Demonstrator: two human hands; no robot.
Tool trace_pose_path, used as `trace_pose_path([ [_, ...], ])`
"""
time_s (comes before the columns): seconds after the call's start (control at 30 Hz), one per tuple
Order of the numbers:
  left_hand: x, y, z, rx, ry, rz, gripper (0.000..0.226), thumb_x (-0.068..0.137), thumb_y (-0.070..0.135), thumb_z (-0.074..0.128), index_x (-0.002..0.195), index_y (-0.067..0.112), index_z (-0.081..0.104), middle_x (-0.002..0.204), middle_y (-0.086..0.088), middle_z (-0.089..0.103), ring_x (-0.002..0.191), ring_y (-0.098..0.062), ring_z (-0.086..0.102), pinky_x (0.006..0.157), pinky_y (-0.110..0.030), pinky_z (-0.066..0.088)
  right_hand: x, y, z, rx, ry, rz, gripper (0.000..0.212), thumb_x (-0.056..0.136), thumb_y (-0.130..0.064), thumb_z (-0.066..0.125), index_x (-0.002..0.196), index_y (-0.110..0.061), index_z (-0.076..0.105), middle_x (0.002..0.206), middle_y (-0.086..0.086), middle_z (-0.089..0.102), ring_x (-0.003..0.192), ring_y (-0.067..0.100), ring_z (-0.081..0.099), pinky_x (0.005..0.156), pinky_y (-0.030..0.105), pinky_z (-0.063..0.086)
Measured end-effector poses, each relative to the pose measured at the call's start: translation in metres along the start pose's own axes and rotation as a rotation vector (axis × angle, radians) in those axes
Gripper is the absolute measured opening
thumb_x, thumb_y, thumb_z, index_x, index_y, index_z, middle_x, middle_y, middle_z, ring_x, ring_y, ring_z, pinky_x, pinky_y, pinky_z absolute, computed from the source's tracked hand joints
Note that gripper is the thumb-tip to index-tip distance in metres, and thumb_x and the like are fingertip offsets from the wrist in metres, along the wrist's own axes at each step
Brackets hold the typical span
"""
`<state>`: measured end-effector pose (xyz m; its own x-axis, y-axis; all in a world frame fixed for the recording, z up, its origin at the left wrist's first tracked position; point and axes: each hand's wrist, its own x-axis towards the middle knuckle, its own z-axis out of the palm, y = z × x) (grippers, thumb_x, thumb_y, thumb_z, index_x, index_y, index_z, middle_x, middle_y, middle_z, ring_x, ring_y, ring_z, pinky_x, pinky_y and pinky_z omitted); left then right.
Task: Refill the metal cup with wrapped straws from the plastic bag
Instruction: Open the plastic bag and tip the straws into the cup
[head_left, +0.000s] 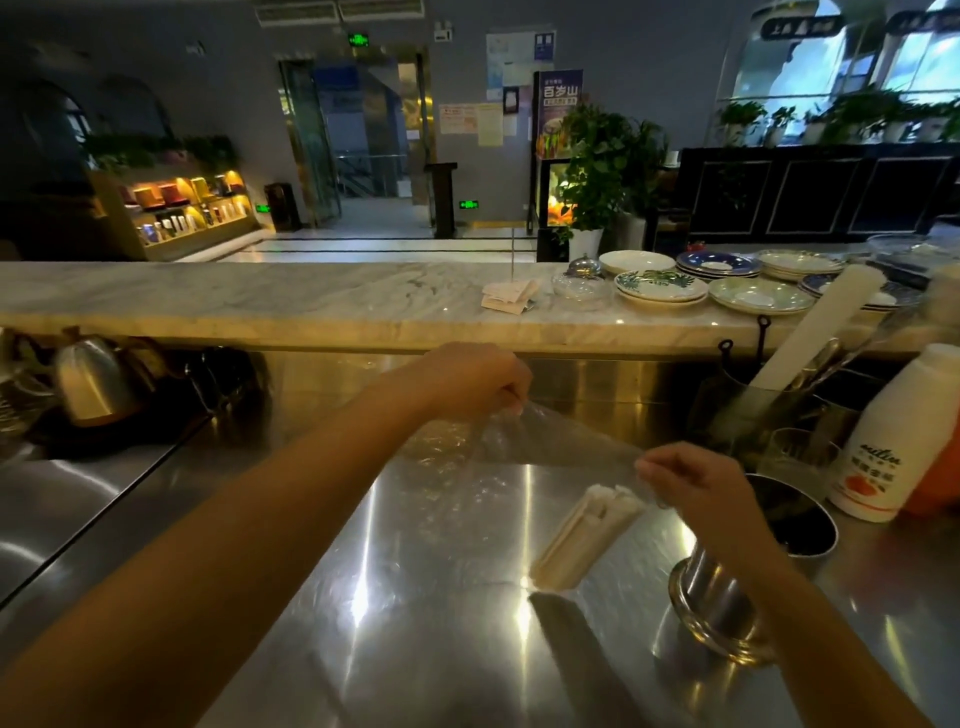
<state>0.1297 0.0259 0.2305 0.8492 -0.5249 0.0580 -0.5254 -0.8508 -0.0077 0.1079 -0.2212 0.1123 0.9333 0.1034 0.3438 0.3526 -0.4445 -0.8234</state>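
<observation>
One plastic bag (524, 447) pinched between two hands' grips, left hand (467, 382), right hand (691, 486); one straw bundle (582, 538) inside

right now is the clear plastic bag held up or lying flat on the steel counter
Held up: both hands, left and right, pinch the clear plastic bag; white wrapped straws hang inside.

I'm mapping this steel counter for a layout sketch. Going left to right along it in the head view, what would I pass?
Metal kettle → left hand pinching the plastic bag → bundle of wrapped straws → right hand → metal cup → white bottle.
</observation>
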Motion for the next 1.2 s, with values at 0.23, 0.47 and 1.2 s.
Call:
trace_pose_path([
  [0.23,-0.029,-0.035,0.03,-0.213,0.042,-0.152,0.013,0.088,0.009,0.055,0.094,0.018,0.062,0.096,-0.001,0.063,0.084,-0.014,0.056,0.069,-0.022,0.043,0.015,-0.026,-0.007,0.043,-0.006,-0.047,0.01,0.084,-0.012,0.06,0.084,-0.02,0.066,0.078,-0.004,0.064,0.074,0.017,0.063,0.068,0.036,0.053],
  [0.47,-0.047,-0.05,0.053,-0.242,0.001,-0.254,0.013,0.087,0.017,0.058,0.099,0.021,0.06,0.099,-0.001,0.063,0.084,-0.017,0.058,0.068,-0.028,0.046,0.013,-0.013,0.004,0.036,-0.058,0.062,0.012,0.083,-0.011,0.062,0.094,-0.015,0.062,0.086,0.006,0.064,0.082,0.024,0.062,0.072,0.036,0.052],
  [1.2,-0.045,-0.051,0.02,-0.258,0.299,-0.221,0.007,0.088,0.016,0.057,0.091,0.015,0.064,0.091,-0.006,0.067,0.081,-0.022,0.06,0.076,-0.041,0.052,0.021,-0.032,-0.019,0.119,0.126,-0.056,0.005,0.082,-0.016,0.062,0.083,-0.02,0.065,0.081,0.005,0.066,0.079,0.018,0.061,0.073,0.027,0.046],
])
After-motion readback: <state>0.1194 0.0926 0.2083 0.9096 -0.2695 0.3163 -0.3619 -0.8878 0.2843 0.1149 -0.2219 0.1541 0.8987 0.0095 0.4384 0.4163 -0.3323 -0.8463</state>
